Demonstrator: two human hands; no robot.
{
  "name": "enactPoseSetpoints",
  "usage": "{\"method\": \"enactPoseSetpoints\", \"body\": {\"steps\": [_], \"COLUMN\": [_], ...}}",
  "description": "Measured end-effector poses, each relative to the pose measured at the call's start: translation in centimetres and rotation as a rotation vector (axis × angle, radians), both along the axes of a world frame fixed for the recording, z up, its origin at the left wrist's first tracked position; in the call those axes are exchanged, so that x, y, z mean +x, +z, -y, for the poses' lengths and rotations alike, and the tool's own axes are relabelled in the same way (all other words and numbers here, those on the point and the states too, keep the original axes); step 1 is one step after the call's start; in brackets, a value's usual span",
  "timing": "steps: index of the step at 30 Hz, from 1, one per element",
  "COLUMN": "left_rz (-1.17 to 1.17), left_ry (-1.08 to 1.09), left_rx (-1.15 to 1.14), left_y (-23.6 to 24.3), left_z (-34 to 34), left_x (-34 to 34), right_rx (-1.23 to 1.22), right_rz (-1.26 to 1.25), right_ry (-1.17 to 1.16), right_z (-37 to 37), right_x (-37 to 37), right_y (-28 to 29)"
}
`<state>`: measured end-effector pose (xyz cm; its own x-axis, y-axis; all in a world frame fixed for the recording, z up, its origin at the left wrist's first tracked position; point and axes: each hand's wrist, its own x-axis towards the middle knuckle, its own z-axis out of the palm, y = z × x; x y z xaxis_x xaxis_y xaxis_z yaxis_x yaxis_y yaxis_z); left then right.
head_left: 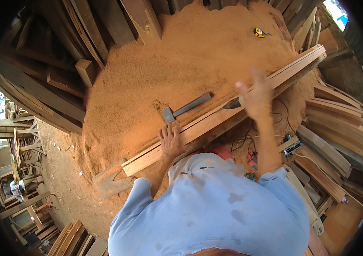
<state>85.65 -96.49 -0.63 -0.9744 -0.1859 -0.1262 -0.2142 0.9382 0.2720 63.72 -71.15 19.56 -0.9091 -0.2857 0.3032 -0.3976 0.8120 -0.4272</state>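
My left hand [171, 141] lies on a long light wooden beam [143, 158], fingers spread over its upper face. The beam runs diagonally from lower left to upper right. My right hand [255, 96] is raised over its right part, smeared by motion; its thumb sticks out, but its grip is unclear. Just under that hand, a dark, pointed tool [231, 103] sits on the beam, partly hidden. A hammer-like tool [168, 114] with a grey metal head and long handle lies in orange sawdust beside the beam, just beyond my left fingertips.
Timber stacks [104, 30] ring the sawdust floor [177, 55], with more boards [335, 128] at right. A yellow tape measure [258, 33] lies at the back. Power tools [292, 146] and cords are at lower right. A person [18, 187] is among wooden frames at far left.
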Motion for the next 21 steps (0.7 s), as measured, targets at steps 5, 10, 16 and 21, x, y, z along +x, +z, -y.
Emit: {"method": "enactPoseSetpoints", "body": {"steps": [5, 10, 16, 21], "left_rz": [0.061, 0.005, 0.198, -0.024], "left_ry": [-0.048, -0.147, -0.327, -0.398], "left_rx": [-0.005, 0.006, -0.042, 0.052], "left_y": [0.1, -0.3, 1.8, -0.8], "left_z": [0.6, 2.2, 6.9, 7.7], "left_x": [0.1, 2.0, 4.0, 4.7], "right_rx": [0.071, 0.312, 0.054, -0.04], "right_rz": [0.265, 0.39, 0.157, 0.111], "right_ry": [-0.014, 0.063, -0.176, -0.382], "right_z": [2.3, 3.0, 3.2, 4.9], "right_x": [0.9, 0.2, 2.6, 2.4], "right_y": [-4.7, -2.2, -6.2, -7.1]}}
